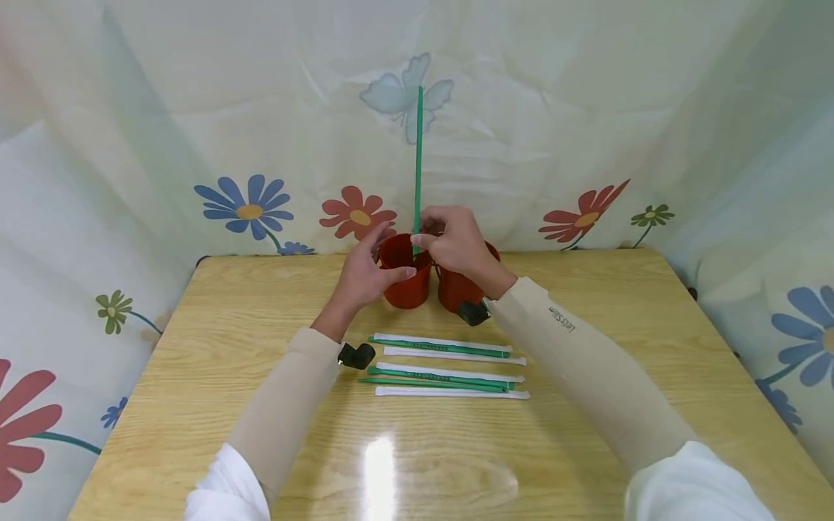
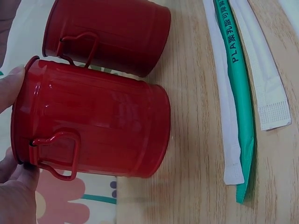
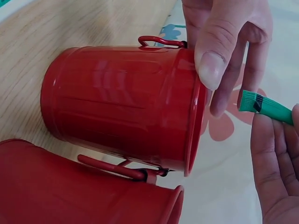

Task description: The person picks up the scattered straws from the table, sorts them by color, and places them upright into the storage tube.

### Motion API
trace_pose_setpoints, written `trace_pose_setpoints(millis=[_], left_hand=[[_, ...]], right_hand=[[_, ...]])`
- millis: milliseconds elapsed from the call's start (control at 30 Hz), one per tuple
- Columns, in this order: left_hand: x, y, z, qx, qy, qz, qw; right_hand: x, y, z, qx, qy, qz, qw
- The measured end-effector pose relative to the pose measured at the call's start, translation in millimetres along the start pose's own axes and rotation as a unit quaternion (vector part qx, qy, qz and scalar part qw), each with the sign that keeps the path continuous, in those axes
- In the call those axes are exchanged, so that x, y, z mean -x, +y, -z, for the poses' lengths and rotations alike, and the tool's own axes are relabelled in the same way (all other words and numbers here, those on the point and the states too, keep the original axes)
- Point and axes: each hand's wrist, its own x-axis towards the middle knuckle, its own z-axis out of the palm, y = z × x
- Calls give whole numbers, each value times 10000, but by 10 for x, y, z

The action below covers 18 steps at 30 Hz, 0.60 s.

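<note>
The left hand [image 1: 366, 271] grasped the round red metal bucket [image 1: 408, 293] on the left by its rim, thumb on the near side and fingers beyond. The right hand [image 1: 456, 239] pinched a long, slim straw in a green wrapper [image 1: 419, 159] near its lower end, so that most of its length stood upright above the grip. In the right wrist view the crimped lower end was over the mouth, apart from the rim and not yet inside.

Doing this well probably called for a steady left hold, with the thumb kept clear of the opening, and a near-vertical lowering, since so low a grip could let the top sway. The matching red bucket [image 1: 455, 289] stood just beside; the flat white and green wrapped straws [image 1: 452, 395] lay nearer on the table [image 1: 228, 347].
</note>
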Motion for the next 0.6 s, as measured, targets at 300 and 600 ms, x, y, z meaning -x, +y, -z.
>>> trace_pose_setpoints(millis=[300, 600], left_hand=[[-32, 10, 4, 174, -91, -55, 9998], [-5, -3, 41, 26, -4, 0, 10000]], right_hand=[[-115, -36, -79, 305, -13, -127, 9995], [-156, -31, -168, 278, -189, -336, 9989]])
